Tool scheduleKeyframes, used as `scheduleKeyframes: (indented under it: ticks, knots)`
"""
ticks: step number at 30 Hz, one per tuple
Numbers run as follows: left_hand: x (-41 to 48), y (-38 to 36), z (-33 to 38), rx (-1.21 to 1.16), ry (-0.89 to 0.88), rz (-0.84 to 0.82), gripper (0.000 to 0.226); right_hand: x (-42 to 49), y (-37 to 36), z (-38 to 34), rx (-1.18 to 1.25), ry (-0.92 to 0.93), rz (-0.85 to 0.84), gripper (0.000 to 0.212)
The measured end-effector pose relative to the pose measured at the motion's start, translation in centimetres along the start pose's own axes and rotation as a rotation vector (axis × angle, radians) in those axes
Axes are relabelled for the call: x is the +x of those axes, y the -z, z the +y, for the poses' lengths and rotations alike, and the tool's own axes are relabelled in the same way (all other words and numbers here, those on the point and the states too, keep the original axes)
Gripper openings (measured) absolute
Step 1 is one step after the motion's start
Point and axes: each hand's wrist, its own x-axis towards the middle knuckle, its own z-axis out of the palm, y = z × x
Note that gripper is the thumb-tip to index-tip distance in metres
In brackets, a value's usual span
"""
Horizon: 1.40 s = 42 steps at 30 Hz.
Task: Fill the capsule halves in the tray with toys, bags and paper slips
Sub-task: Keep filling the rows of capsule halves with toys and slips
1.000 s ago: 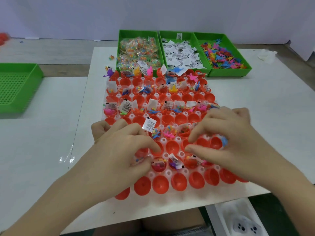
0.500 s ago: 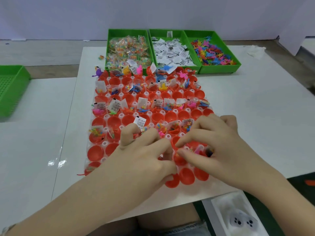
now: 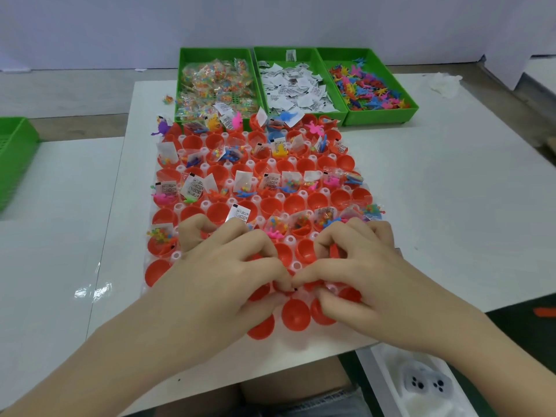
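Tray (image 3: 302, 194) near table (image 3: 451, 206) front edge; left hand (image 3: 216, 278), right hand (image 3: 376, 275) over it.

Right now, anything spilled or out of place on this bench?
Yes. One bead bag lies loose on the table, left of the bag bin. A purple toy perches on the far-left corner of the tray, apparently outside the capsule halves. A crumpled white wad lies right of the toy bin.
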Motion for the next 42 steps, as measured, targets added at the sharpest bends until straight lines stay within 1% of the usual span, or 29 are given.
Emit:
scheduleKeyframes:
  ticks: [3, 6, 8, 10, 16, 20, 22, 24, 28, 30, 34, 36, 38, 39, 42]
  knots:
    - [0.1, 0.1, 0.0, 0.014, 0.013, -0.002, 0.013, -0.2, 0.3, 0.4, 0.020, 0.019, 0.052, 0.030]
    - [0.3, 0.1, 0.1, 0.074, -0.011, -0.007, 0.017, -0.6, 1.0, 1.3, 0.082, -0.020, 0.206, 0.025]
    - [0.4, 0.0, 0.0, 0.127, -0.033, -0.036, 0.026, -0.9, 1.4, 1.9, 0.124, -0.055, 0.291, 0.022]
    - [0.5, -0.1, 0.0, 0.142, -0.044, -0.068, 0.037, -1.3, 1.5, 2.3, 0.144, -0.071, 0.326, 0.020]
    - [0.7, 0.0, 0.1, 0.107, -0.024, -0.093, 0.036, -2.3, 0.8, 2.8, 0.171, -0.119, 0.303, 0.017]
    - [0.8, 0.3, 0.2, -0.036, 0.006, -0.079, 0.043, -3.2, 0.7, 3.5, 0.198, -0.178, 0.312, 0.017]
    - [1.2, 0.5, 0.5, -0.069, 0.009, -0.051, 0.044, -3.6, 0.7, 3.8, 0.194, -0.197, 0.329, 0.018]
    - [1.9, 0.4, 1.1, -0.051, -0.005, -0.036, 0.041, -3.8, 0.7, 3.9, 0.199, -0.212, 0.334, 0.016]
    - [2.9, -0.4, 2.0, 0.028, -0.025, -0.025, 0.038, -4.2, 0.5, 4.0, 0.229, -0.225, 0.343, 0.020]
    - [3.3, -0.6, 1.9, 0.027, -0.042, -0.048, 0.037, -4.3, 0.2, 3.8, 0.205, -0.218, 0.318, 0.022]
    - [3.5, -0.9, 1.5, -0.025, -0.027, -0.094, 0.035, -3.9, -0.2, 3.4, 0.089, -0.183, 0.217, 0.036]
    - [3.4, -1.1, 1.4, -0.034, -0.007, -0.105, 0.030, -3.7, -0.2, 3.2, 0.059, -0.165, 0.174, 0.036]
    - [3.3, -1.1, 1.4, -0.035, -0.006, -0.108, 0.022, -3.6, 0.0, 3.3, 0.069, -0.161, 0.165, 0.032]
    - [3.3, -1.0, 1.4, -0.043, 0.003, -0.113, 0.023, -3.6, 0.1, 3.3, 0.072, -0.160, 0.174, 0.031]
    - [3.3, -0.3, 1.5, -0.090, 0.047, -0.133, 0.037, -3.7, 0.1, 3.6, 0.103, -0.163, 0.220, 0.030]
